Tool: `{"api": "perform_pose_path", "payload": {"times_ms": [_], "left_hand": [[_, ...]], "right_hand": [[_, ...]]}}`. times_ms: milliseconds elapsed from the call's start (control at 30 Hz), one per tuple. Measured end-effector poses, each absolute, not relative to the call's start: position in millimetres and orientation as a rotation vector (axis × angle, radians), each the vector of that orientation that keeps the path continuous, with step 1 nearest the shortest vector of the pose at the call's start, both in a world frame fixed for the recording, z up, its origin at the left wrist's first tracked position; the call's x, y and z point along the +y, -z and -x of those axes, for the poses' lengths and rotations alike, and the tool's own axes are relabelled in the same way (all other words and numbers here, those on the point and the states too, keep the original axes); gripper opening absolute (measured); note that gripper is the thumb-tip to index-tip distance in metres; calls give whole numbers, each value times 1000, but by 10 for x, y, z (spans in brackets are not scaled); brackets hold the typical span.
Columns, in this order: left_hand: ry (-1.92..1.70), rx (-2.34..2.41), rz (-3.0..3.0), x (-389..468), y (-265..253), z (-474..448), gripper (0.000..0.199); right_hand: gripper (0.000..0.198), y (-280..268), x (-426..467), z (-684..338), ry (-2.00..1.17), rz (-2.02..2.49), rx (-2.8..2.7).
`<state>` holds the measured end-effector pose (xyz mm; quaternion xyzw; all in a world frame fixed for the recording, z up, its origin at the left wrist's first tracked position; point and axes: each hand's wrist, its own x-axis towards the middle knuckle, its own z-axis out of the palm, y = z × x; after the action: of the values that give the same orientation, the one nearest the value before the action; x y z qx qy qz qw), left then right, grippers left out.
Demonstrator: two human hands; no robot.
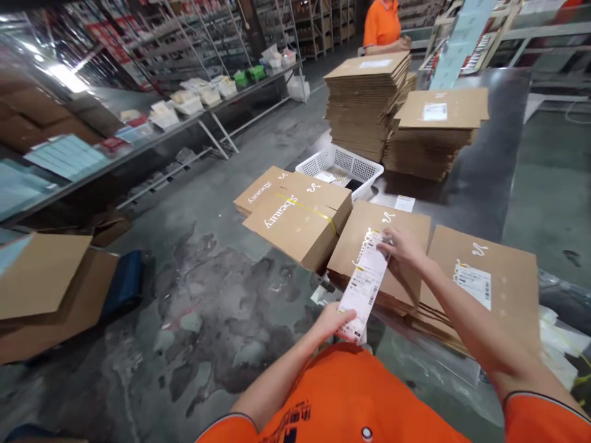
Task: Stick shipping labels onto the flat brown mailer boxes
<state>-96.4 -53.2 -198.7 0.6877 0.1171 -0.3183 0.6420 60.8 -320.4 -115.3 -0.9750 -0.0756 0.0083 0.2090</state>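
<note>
A long strip of printed shipping labels (366, 286) stretches between my hands. My left hand (335, 321) is closed on its lower end, thumb on top, close to my orange shirt. At the upper end, the fingers of my right hand (402, 246) pinch the strip's edge. Beneath it lies a stack of flat brown cardboard boxes (406, 224) with white lettering. To the right, another stack of flat boxes (508, 271) carries a stuck-on shipping label (475, 284). A bundle of flat boxes (300, 227) tied with a yellow strap sits on the left.
A white plastic basket (339, 161) stands behind the bundle. Tall stacks of flat cardboard (360, 104) rise on the dark table (496, 141). A co-worker in an orange shirt (382, 24) stands beyond. Along the left runs a long bench (152, 138) with bins.
</note>
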Motion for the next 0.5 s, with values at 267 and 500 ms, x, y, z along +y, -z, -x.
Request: {"api": "perform_pose_path", "payload": {"times_ms": [267,500], "left_hand": [[379,129,-1502,-113,1649,957,58],[226,-66,-1636,-368,1438,66,36]], "right_hand": [[56,1363,-2792,-629,181,3037,-137],[64,1563,-3046,-488,224,2924,91]]}}
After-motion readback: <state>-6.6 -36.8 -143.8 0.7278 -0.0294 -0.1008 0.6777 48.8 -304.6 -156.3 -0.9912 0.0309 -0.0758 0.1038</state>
